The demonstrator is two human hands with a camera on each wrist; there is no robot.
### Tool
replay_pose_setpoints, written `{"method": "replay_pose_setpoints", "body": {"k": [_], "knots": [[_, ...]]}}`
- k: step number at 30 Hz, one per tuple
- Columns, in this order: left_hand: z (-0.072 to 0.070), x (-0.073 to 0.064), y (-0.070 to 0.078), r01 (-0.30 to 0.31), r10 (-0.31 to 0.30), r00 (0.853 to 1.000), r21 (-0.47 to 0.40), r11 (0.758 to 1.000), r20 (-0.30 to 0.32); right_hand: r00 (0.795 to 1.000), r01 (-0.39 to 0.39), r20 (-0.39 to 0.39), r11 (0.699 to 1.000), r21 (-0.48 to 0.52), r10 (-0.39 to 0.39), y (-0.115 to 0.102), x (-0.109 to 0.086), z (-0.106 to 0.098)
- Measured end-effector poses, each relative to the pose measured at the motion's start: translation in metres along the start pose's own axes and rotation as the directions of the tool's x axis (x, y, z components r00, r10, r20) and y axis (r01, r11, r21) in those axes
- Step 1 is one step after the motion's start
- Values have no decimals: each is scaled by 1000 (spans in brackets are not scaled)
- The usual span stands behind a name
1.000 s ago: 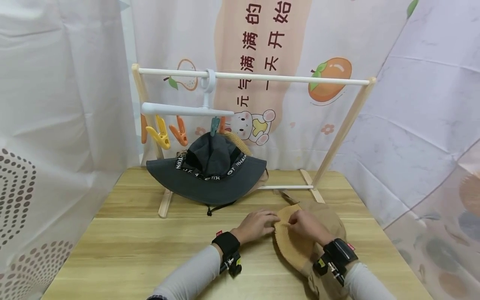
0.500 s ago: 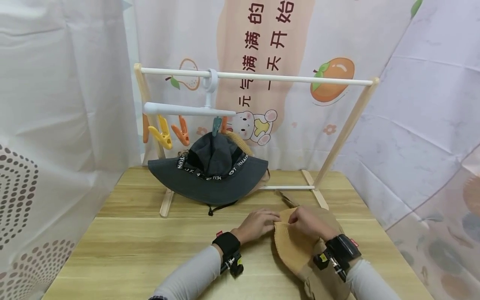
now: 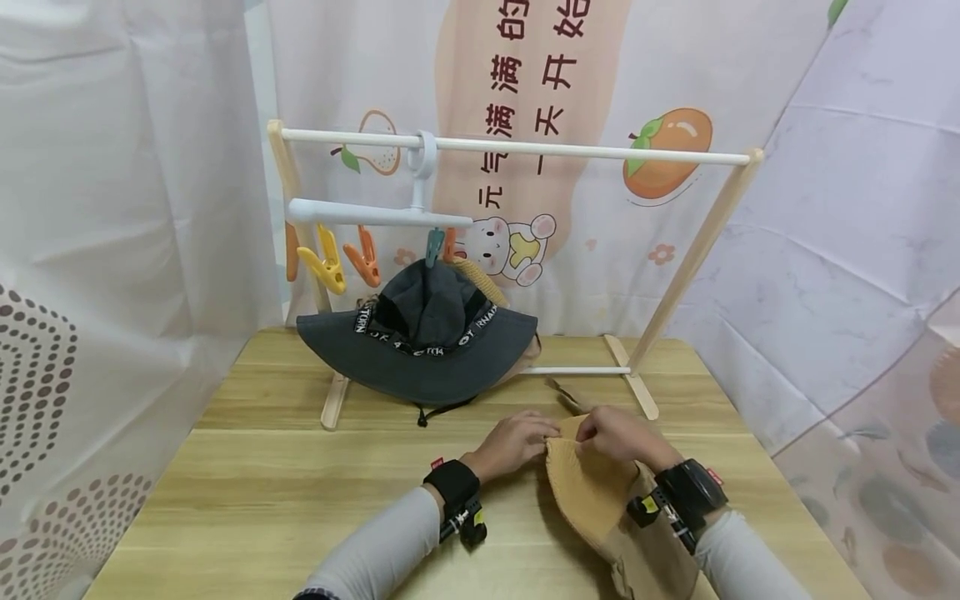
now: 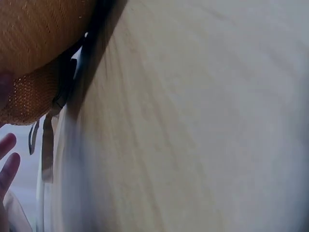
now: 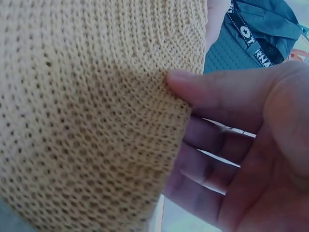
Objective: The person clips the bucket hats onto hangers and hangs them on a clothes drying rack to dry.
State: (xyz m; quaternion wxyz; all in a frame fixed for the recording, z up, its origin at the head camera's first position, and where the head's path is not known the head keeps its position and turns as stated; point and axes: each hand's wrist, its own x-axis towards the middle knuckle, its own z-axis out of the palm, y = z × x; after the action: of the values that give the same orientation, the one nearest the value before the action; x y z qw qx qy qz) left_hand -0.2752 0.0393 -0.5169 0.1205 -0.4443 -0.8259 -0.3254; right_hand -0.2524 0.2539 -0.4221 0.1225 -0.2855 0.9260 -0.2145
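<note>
A tan hat (image 3: 660, 546) with a yellow knitted part (image 3: 592, 492) lies at the right of the table, in the head view. My right hand (image 3: 618, 437) pinches the knit's edge, thumb on the near face and fingers behind, as the right wrist view shows over the knit (image 5: 96, 121). My left hand (image 3: 513, 446) is at the left end of that edge. In the left wrist view a fingertip touches the knit (image 4: 38, 34), while other fingers (image 4: 8, 171) stand apart from it; its hold is partly hidden.
A wooden rack (image 3: 697, 250) with a white top rod stands behind. From it hangs a white hanger (image 3: 375, 214) with coloured clips (image 3: 327, 262). A dark bucket hat (image 3: 427, 350) hangs clipped there, its cord near the table (image 3: 300, 483). Another knitted item (image 3: 483, 282) shows behind it.
The knit's edge has lifted a little between my hands, and the tan cloth under my right wrist has shifted. My right hand has moved slightly up; the left has hardly moved.
</note>
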Motion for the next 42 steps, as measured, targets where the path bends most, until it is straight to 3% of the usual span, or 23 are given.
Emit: {"method": "replay_pose_setpoints", "body": {"k": [3,8,12,17,21,24,28,32,35,39,42], "knots": [[3,0,1,1,-5,999,-107,994,-38,1000,9,16,999,37,-10,-3,-4,-4],[2,1,9,62,-76,996,-271,961,-41,999,-14,48,994,106,9,-10,-10,-14],[-1,3,13,102,-125,990,-300,948,-58,997,-38,70,989,143,28,-15,-11,-19],[-5,5,18,101,-142,984,-322,941,-107,994,-74,101,970,232,51,-16,-11,-22],[-8,5,22,91,-151,977,-343,935,-150,995,-41,101,960,278,13,-17,-11,-26],[-11,7,25,66,-154,969,-393,917,-196,996,-5,81,958,286,-19,-20,-11,-30],[-16,9,29,52,-186,955,-490,870,-230,998,16,61,956,293,-35,-23,-10,-36],[-21,11,34,120,-289,940,-614,780,-183,998,26,54,953,301,-44,-25,-9,-41],[-25,14,37,140,-324,934,-680,720,-152,997,37,51,946,322,-56,-25,-10,-43],[-30,18,41,147,-337,931,-701,698,-141,996,39,58,929,367,-65,-24,-10,-45],[-34,21,45,171,-374,917,-707,686,-141,996,49,51,919,390,-75,-25,-9,-47]]}}
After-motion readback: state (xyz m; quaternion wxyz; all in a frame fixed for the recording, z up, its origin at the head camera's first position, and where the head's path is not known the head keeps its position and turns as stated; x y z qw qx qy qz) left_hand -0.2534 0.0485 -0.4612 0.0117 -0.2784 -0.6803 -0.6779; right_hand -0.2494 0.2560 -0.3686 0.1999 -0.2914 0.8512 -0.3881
